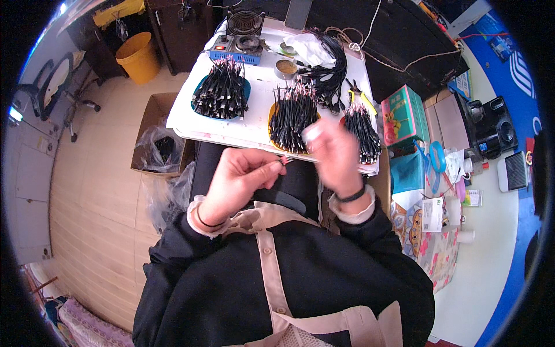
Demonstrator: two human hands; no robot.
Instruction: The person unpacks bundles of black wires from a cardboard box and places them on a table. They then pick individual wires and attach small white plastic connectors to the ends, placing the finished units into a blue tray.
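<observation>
My left hand point(245, 176) is closed in a pinch in front of the white table's near edge. Thin wires point(284, 161) with reddish ends poke out at its fingertips; the rest of them is hidden. Motion smears my right hand point(336, 155), so whether its fingers grip anything cannot be seen. It is nearest to a bundle of short black cables point(293, 118) on a yellow tray. To its right stands another bundle of black cables point(362, 134). A third cable bundle point(221, 92) sits on a teal tray at the left. Pinkish wire ends top these bundles.
On the white table point(263, 87) are a blue device with a fan point(237, 49), a small round tin point(285, 68), yellow-handled pliers point(362, 97) and loose long black cables point(330, 72). A cardboard box point(151, 136) and yellow bin point(139, 58) stand left; a green-red box point(403, 115) stands right.
</observation>
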